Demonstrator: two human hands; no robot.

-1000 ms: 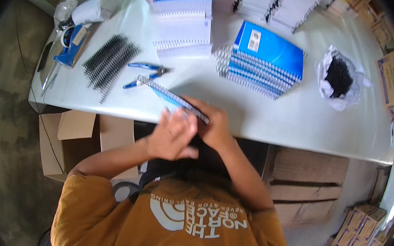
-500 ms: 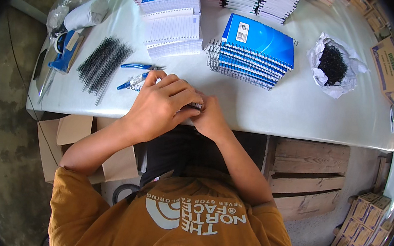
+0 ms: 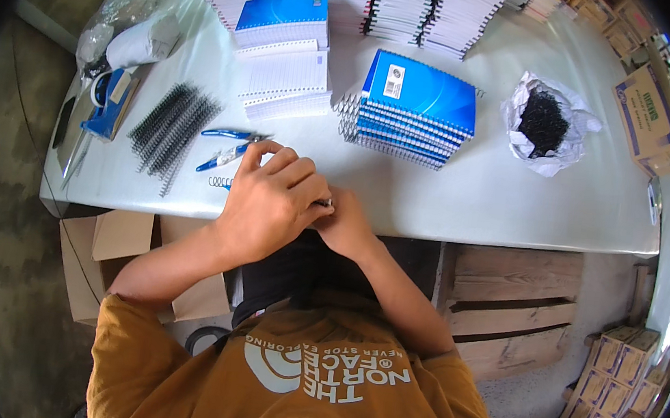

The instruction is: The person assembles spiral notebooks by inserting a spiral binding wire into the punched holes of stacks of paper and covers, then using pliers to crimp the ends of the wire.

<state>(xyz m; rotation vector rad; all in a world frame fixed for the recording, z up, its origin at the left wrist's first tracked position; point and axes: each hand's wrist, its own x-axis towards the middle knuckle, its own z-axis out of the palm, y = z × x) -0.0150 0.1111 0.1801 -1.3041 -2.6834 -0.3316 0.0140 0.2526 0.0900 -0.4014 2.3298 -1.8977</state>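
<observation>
Both my hands meet at the table's near edge, around a spiral notebook (image 3: 324, 202) that they mostly hide. A loose coil end (image 3: 219, 183) and a bit of blue show past my left hand (image 3: 270, 201), which is bent over the notebook from above. Closed against its right end is my right hand (image 3: 346, 222); its fingertips are hidden. Just beyond my left hand lie two blue-handled pliers (image 3: 227, 133). Farther left is a pile of black wire coils (image 3: 170, 130).
Blue spiral notebooks (image 3: 420, 96) are stacked beyond my right hand. Left of them stand loose punched page blocks (image 3: 284, 73). Tall bound stacks (image 3: 397, 7) line the back. A paper wrap (image 3: 574, 144) holds black bits; a blue tape dispenser (image 3: 104, 115) sits far left.
My hands and the notebook have come slightly nearer to me, so the coil end now lies apart from the pliers. The whole view has shifted a little.
</observation>
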